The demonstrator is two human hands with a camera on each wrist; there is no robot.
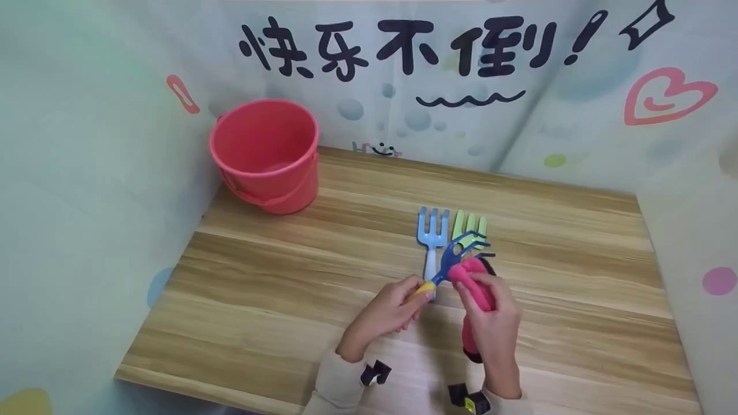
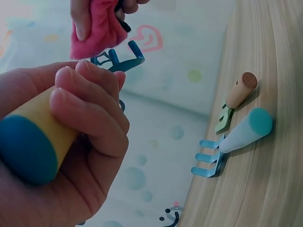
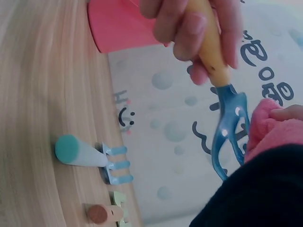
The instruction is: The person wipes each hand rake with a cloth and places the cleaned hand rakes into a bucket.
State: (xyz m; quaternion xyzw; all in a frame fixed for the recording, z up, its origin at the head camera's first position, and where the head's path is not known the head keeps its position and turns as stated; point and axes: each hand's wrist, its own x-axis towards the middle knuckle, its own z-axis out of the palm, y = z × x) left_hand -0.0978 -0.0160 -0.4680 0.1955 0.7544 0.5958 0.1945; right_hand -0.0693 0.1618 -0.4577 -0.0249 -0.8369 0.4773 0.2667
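Observation:
My left hand grips the yellow handle of a small hand rake, its blue tined head raised above the table. In the left wrist view the fingers curl around the handle, whose end is blue. A fuzzy pink cloth with a dark edge is pinched in my right hand, close against the rake's head. Part of the cloth hangs below that hand. Beneath the rake lie a light blue hand fork and a green hand fork with a wooden handle.
A red bucket with its handle down stands at the table's back left corner. The wood-grain table is bordered by printed cloth walls at the back and both sides.

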